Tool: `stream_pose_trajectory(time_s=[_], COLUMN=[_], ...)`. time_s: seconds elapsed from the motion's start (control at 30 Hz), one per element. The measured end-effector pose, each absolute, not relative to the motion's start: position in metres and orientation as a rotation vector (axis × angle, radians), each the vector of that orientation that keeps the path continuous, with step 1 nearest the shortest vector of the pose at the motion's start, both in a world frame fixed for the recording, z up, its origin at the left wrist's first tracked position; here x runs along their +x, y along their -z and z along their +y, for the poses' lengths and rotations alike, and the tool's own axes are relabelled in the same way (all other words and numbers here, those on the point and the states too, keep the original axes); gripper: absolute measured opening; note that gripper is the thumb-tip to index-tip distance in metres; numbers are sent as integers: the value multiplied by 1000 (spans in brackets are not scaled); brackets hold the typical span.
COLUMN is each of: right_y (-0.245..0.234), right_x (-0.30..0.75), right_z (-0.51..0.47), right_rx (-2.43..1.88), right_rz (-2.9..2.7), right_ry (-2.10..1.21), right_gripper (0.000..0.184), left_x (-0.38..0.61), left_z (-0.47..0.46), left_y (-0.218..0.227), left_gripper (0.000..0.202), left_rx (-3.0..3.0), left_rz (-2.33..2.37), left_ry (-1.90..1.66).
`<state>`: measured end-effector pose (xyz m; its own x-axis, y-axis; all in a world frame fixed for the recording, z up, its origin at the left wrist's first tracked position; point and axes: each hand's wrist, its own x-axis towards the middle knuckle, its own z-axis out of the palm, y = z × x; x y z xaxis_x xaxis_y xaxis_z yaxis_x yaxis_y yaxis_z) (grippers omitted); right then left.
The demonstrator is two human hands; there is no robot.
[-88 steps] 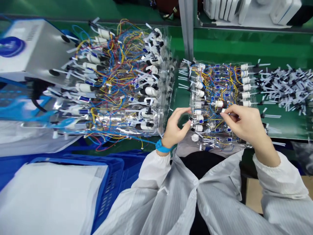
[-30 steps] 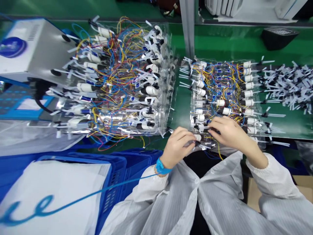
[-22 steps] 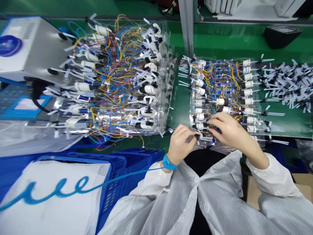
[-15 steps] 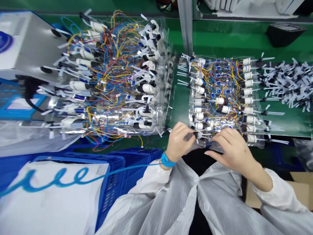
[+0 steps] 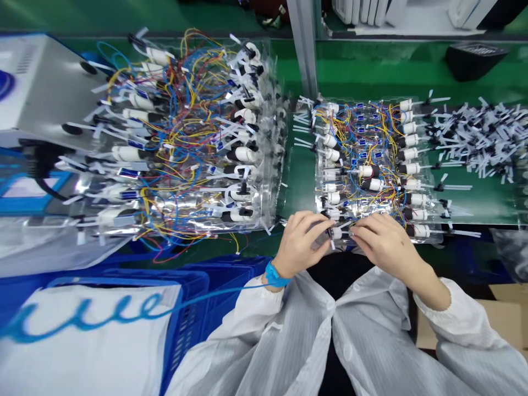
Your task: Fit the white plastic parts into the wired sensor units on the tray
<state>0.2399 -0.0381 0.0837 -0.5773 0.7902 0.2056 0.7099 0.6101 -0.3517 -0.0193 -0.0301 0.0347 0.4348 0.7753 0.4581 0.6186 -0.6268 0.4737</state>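
Two hands, left (image 5: 302, 241) and right (image 5: 385, 240), pinch one white wired cylinder (image 5: 337, 233), mostly hidden.

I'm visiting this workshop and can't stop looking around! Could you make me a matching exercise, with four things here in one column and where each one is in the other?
Things:
1. Blue wrist strap
2. Tangled pile of white-and-black plastic pieces
3. Blue plastic crate
4. Silver-grey metal machine

Places:
A. Far right of the green bench
B. Upper left of the view
C. Around the person's left wrist
D. Lower left, below the bench edge

Pairs: 1-C, 2-A, 3-D, 4-B
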Motion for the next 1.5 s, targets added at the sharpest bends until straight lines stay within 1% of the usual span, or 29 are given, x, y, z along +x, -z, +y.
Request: stream_pose_trajectory(time_s=[0.1,0.17,0.23,0.3,0.4,0.53,0.6,0.67,0.73,0.8,0.83,0.87,0.97,1.03,1.1,1.17,1.33,1.5], right_y=[-86,-97,-112,-123,-124,-109,-107,-108,-109,-107,-104,-101,-90,-86,-85,-87,-94,-98], right_x=[244,255,270,283,290,286,288,291,292,291,289,287,283,285,288,293,296,290], right_z=[-36,-29,-15,5,37,60,61,58,56,54,54,54,54,53,49,45,41,49], right_rx=[-1215,-1171,-1192,-1283,-1394,-1464,-1460,-1433,-1384,-1360,-1365,-1387,-1495,-1513,-1460,-1385,-1274,-1157], right_rz=[-2487,-2441,-2369,-2324,-2416,-2624,-2545,-2360,-2239,-2271,-2326,-2380,-2441,-2410,-2345,-2233,-1947,-1877], right_ry=[-389,-418,-333,-184,-36,65,25,-85,-209,-268,-268,-246,-119,-86,-133,-197,-186,-182], right_gripper=[17,18,17,14,15,13,11,6,8,8,4,6,17,18,18,21,22,20], left_x=[-23,-25,-26,-24,-11,11,19,25,33,41,45,49,56,58,58,58,64,64], left_z=[-31,-32,-31,-27,-14,3,10,18,30,44,50,57,69,74,78,82,90,97], left_y=[-40,-47,-56,-67,-86,-111,-121,-128,-133,-135,-135,-134,-127,-121,-116,-113,-123,-141], left_gripper=[29,30,36,38,27,20,16,14,14,14,13,12,11,15,23,28,39,35], left_rx=[2308,2190,2103,2028,1946,1990,2007,2003,2035,2107,2139,2165,2219,2300,2384,2432,2433,2486], left_rz=[1263,1260,1227,1218,1224,1136,1096,1092,1104,1105,1103,1102,1083,986,861,831,920,1006], left_ry=[-956,-943,-1003,-1156,-1350,-1309,-1301,-1339,-1343,-1292,-1245,-1191,-1033,-931,-821,-741,-760,-662])
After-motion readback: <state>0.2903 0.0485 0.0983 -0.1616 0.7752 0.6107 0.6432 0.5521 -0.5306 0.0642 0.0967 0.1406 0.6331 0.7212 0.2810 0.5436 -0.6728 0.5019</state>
